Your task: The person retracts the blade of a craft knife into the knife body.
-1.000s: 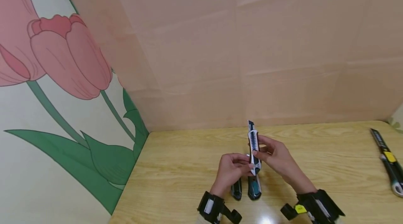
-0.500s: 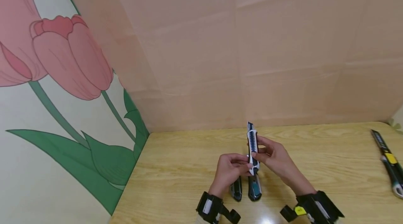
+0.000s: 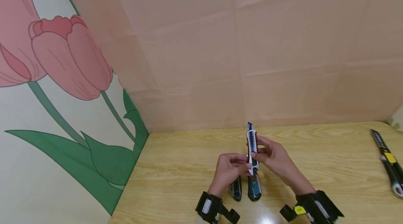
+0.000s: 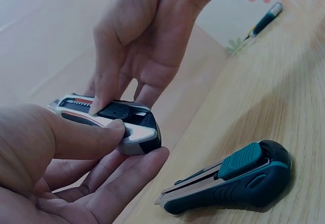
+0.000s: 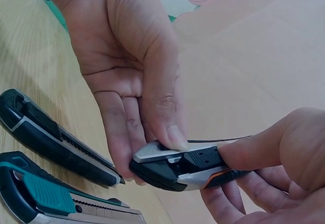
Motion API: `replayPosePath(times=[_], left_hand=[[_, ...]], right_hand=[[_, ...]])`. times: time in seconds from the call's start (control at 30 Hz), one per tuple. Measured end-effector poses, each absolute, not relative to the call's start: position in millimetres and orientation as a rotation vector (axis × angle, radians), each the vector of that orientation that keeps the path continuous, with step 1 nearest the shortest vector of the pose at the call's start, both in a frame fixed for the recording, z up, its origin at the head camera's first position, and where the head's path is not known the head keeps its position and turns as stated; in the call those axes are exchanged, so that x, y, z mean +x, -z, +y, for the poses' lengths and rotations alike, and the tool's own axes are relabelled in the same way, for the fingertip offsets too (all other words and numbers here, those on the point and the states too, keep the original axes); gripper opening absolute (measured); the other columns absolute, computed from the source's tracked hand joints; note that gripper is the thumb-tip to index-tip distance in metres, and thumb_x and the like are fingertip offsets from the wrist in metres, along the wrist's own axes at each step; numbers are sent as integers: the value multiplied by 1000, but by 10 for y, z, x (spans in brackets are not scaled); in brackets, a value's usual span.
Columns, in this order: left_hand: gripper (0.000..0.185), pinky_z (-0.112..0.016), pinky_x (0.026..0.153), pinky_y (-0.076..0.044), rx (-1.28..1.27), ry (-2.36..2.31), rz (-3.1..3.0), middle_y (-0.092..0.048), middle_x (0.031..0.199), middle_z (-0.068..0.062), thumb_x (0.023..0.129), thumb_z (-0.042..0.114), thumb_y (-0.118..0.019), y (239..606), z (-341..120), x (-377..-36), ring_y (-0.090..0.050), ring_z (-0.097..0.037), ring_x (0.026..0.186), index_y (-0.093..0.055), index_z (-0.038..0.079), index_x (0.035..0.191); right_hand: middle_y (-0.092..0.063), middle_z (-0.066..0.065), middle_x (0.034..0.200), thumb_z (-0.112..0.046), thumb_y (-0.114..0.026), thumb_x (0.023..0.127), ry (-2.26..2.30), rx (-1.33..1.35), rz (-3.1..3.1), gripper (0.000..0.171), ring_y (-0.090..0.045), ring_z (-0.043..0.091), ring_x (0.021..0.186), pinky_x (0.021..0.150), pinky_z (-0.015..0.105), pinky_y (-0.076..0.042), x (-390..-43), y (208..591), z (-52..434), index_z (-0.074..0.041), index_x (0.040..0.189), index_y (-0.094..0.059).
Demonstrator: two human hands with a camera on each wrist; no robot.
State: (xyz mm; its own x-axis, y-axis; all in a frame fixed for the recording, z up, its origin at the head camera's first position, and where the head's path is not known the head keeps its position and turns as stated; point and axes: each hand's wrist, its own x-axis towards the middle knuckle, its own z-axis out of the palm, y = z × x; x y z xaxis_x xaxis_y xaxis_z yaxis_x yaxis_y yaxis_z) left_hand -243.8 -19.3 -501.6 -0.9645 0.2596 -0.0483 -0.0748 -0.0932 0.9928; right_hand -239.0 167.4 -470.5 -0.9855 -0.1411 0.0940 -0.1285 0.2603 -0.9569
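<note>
A silver and black utility knife (image 3: 253, 147) is held between both hands, standing nearly upright above the wooden table (image 3: 176, 168). My left hand (image 3: 234, 168) pinches its rear end (image 4: 137, 135) with thumb on top and fingers beneath. My right hand (image 3: 269, 154) grips the body, and its thumb (image 5: 238, 155) presses against the black slider (image 5: 200, 159). Below the hands, a black knife (image 3: 236, 189) and a teal-slider knife (image 3: 254, 189) lie side by side on the table.
Another utility knife with a yellow slider (image 3: 388, 163) lies at the table's far right edge. A peach paper wall (image 3: 252, 59) stands behind the table, and a tulip-print panel (image 3: 63, 77) closes the left side. Black wrist mounts sit on both forearms.
</note>
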Motion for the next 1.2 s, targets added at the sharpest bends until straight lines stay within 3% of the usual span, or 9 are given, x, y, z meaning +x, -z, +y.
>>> replayPosePath(times=[0.4,0.87,1.2], left_hand=[[20,-43,73,-65,206,-2187,1905,-75,91,-13,83,-9,-79,5033,-206,-2449,-74,-23,77,-79,2,101],[19,-51,77,-63,246,-2212,1861,-75,92,-14,84,-9,-78,5059,-218,-2463,-75,-23,77,-78,0,101],[19,-42,73,-66,182,-2209,1866,-75,92,-14,85,-7,-79,5053,-242,-2483,-75,-23,77,-80,7,98]], right_hand=[[-53,23,145,5,-66,96,1913,-286,2436,70,-65,35,115,85,30,-61,-2385,4691,1652,-9,159,-38],[-52,24,147,4,-67,96,1939,-300,2380,72,-63,36,118,85,29,-60,-2391,4692,1664,-9,160,-35],[-51,23,147,7,-68,95,1952,-323,2341,77,-63,35,118,89,29,-59,-2393,4721,1648,-10,161,-33]])
